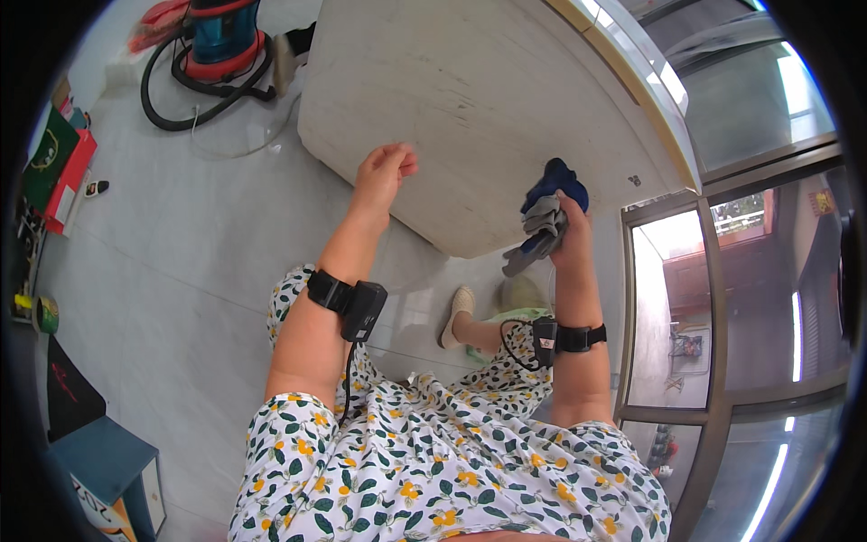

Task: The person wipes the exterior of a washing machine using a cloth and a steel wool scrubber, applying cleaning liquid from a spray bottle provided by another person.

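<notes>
In front of me is a large pale tabletop-like surface with dark scuff marks and cut corners. My right hand grips a bunched dark blue and grey cloth above its near right part. The cloth hangs in folds, and a grey end sticks out below the fingers. Over the near left edge of the surface, my left hand is loosely curled, thumb against the fingers, with nothing visible in it. Whether either hand or the cloth touches the surface is hard to tell.
A red and blue vacuum cleaner with a coiled black hose stands at the far left. Boxes line the left side, and a blue-grey box stands lower down. Metal-framed glass panels rise on the right.
</notes>
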Demonstrator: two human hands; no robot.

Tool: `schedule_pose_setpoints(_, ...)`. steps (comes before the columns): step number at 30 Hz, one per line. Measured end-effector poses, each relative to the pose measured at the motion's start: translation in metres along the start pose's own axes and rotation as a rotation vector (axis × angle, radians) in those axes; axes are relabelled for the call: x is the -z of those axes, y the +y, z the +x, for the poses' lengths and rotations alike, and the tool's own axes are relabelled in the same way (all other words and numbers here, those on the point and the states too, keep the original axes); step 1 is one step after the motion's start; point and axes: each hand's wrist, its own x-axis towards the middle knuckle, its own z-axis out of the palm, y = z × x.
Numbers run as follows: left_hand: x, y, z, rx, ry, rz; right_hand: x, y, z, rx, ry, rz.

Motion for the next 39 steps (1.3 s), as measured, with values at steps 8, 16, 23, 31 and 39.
schedule_pose_setpoints(8,0.009,0.002,0.004,-0.008,0.063,0.020,0.031,-0.106,0.043,1.266,0.458,-1.261)
schedule_pose_setpoints(16,0.009,0.009,0.004,-0.013,0.096,0.061,0.025,-0.006,0.074,1.178,0.284,-1.705)
schedule_pose_setpoints(23,0.018,-0.004,0.011,0.022,0.084,0.105,0.042,0.022,0.065,1.132,0.013,-1.784)
schedule_pose_setpoints(31,0.005,0.006,-0.003,0.009,0.049,0.105,-0.016,-0.074,0.071,1.219,0.477,-1.792)
schedule_pose_setpoints(39,0.009,-0.011,0.013,0.028,0.034,0.145,0.005,0.017,0.063,1.214,0.011,-1.968)
